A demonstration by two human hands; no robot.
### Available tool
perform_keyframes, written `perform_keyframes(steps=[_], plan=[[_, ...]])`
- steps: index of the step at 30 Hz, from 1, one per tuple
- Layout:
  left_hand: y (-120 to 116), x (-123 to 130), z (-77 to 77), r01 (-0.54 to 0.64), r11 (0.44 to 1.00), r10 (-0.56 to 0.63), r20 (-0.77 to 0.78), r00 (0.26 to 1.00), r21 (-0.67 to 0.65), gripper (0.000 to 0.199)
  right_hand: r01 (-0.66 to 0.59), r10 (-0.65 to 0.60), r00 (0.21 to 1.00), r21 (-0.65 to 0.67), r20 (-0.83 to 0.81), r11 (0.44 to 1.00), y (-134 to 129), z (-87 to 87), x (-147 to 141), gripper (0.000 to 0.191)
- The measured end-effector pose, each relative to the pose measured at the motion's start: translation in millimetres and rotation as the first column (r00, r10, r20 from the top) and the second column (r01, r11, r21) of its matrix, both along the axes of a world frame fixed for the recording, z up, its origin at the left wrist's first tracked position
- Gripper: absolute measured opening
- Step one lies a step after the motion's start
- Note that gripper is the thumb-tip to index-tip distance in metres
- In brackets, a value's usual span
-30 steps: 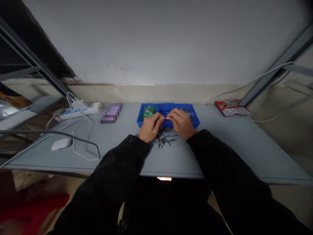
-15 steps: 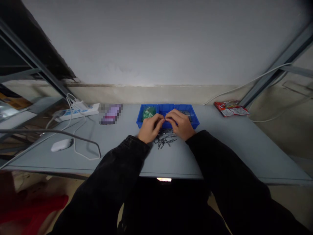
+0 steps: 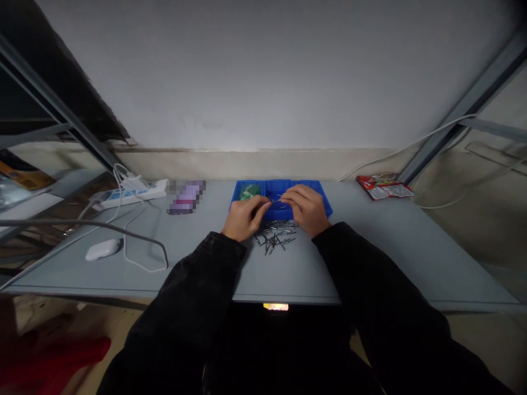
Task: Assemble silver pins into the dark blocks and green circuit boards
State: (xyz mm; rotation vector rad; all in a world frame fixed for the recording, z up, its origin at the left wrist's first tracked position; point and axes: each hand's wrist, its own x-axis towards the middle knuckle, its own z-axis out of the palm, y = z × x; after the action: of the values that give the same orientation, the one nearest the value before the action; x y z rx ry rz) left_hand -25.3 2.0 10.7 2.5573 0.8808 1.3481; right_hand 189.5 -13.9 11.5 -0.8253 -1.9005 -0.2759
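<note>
My left hand (image 3: pixel 244 218) and my right hand (image 3: pixel 307 209) face each other over the front of a blue compartment tray (image 3: pixel 328 211). Between their pinched fingertips runs a thin metal blind rivet (image 3: pixel 276 201), one end at each hand. Its finer detail is too small to make out. On the table just in front of the tray lies a loose pile of blind rivets (image 3: pixel 275 240). The tray's left compartment holds a green packet (image 3: pixel 249 191). A few thin metal pieces show in the middle compartment; my right hand covers much of the right one.
At the left are a white power strip (image 3: pixel 154 190) with cables, a purple phone-like object (image 3: pixel 187 197), partly pixelated, and a white earbud case (image 3: pixel 102 249). A red snack packet (image 3: pixel 385 187) lies at the back right. A wall (image 3: pixel 263 99) rises behind the table.
My hands have drawn apart, the left one moving leftward, so that the thin rivet between the fingertips shows. The view has shifted slightly.
</note>
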Motion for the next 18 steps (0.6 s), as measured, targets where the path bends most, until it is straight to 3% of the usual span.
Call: perform_keyframes(steps=[5, 7, 11, 14, 18], plan=[[-1.1, -6.9, -2.0, -0.035, 0.999, 0.034, -0.044, 0.998, -0.008, 0.024, 0.095, -0.099, 0.989, -0.042, -0.105, 0.995, 3.5, -3.9, 1.1, 0.022], [-1.4, -8.8, -3.2, 0.009, 0.999, -0.016, -0.181, 0.983, -0.038, 0.026, 0.185, -0.192, 0.976, -0.076, -0.103, 0.98, 7.2, -7.2, 2.9, 0.02], [1.0, -9.1, -5.7, 0.021, 0.987, -0.095, -0.477, 0.874, -0.158, 0.028, 0.31, -0.315, 0.949, -0.125, -0.028, 0.943, 11.6, -12.9, 7.0, 0.025], [3.6, -7.9, -6.4, -0.035, 0.973, -0.103, -0.569, 0.816, -0.227, 0.026, 0.323, -0.331, 0.942, -0.124, -0.058, 0.938, 10.4, -13.8, 8.4, 0.022], [3.8, -6.8, -5.2, -0.081, 0.956, -0.107, -0.592, 0.799, -0.282, 0.026, 0.301, -0.312, 0.945, -0.12, -0.092, 0.946, 8.2, -11.7, 7.2, 0.017]])
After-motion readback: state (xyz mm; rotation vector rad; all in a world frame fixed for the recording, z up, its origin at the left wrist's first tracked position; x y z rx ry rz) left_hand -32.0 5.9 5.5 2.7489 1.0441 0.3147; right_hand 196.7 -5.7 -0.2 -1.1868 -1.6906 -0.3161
